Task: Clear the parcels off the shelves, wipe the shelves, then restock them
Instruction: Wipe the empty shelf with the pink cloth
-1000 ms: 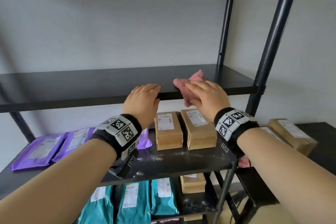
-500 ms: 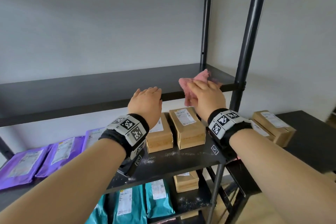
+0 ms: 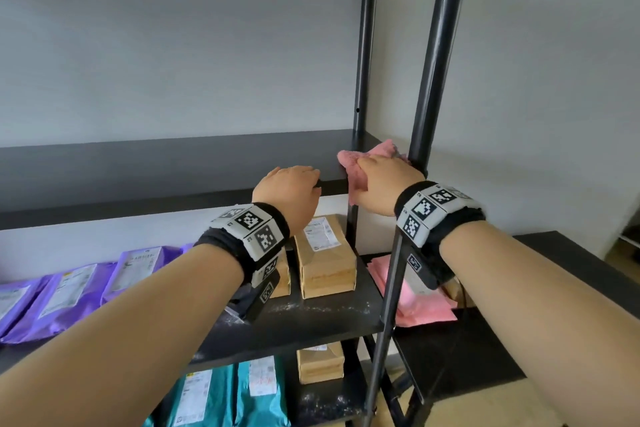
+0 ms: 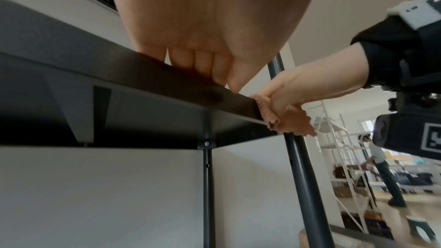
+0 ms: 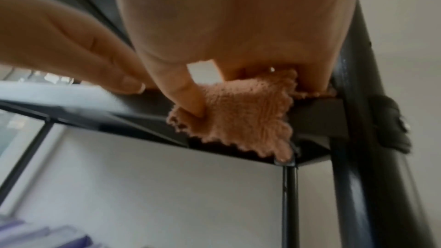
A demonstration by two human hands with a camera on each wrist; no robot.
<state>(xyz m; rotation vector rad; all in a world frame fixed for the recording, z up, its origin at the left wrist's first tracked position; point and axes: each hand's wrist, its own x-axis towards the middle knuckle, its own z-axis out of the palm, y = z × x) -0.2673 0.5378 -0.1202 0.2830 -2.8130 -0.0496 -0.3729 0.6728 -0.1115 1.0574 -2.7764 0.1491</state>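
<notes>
The upper black shelf (image 3: 138, 166) is bare. My right hand (image 3: 381, 184) grips a pink cloth (image 3: 349, 159) at the shelf's front right corner, beside the front post (image 3: 436, 62). In the right wrist view the thumb presses the cloth (image 5: 238, 116) against the shelf's front lip. My left hand (image 3: 287, 191) rests on the front edge just left of the cloth, its fingers (image 4: 200, 59) lying flat on the shelf top and holding nothing. Brown boxes (image 3: 325, 253) and purple mailers (image 3: 69, 288) lie on the shelf below.
White dust (image 3: 311, 305) speckles the middle shelf. Teal mailers (image 3: 221, 395) and a small brown box (image 3: 320, 362) sit on the lowest shelf. Pink mailers (image 3: 415, 298) lie on a black side table (image 3: 554, 253) to the right. A person (image 4: 381, 167) stands far off.
My right hand has slid the cloth rightward along the front edge to the corner post. My left hand has followed it to the right along the edge.
</notes>
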